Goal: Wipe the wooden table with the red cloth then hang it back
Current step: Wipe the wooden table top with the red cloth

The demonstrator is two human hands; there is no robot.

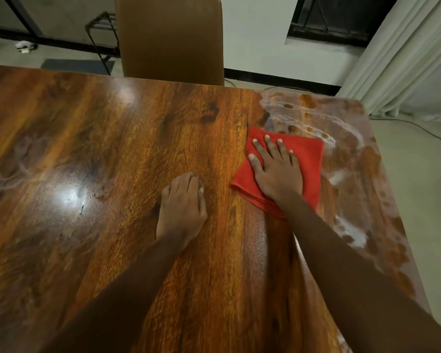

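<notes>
A: Scanning from the left edge: we see faint smears and a bright glare patch on the wooden table [92,154], no cloth there. Our left hand [182,205] rests on the bare wood near the middle, fingers curled loosely under, gripping nothing; we judge it is only bracing us.

B: And further right?

A: The red cloth [308,159] lies flat on the table, folded into a rough square, just right of centre. Our right hand [278,169] is spread palm-down on top of it, fingers [259,151] fanned and pressing it to the wood. Nothing is pinched.

B: Handling notes?

A: We judge the cloth light, soft and limp, probably microfibre. It should slide easily on this glossy top, and a flat palm keeps the folds together. Beyond it, the right end of the table carries a cloudy white film with round bare spots, so wiping is unfinished there.

B: Where do we take hold for hanging?

A: Probably at a free corner or along the folded edge nearest our wrist, pinched between thumb and fingers; it will droop and unfold once lifted. A brown chair [171,39] stands behind the far edge; we cannot tell where the cloth hangs.
</notes>
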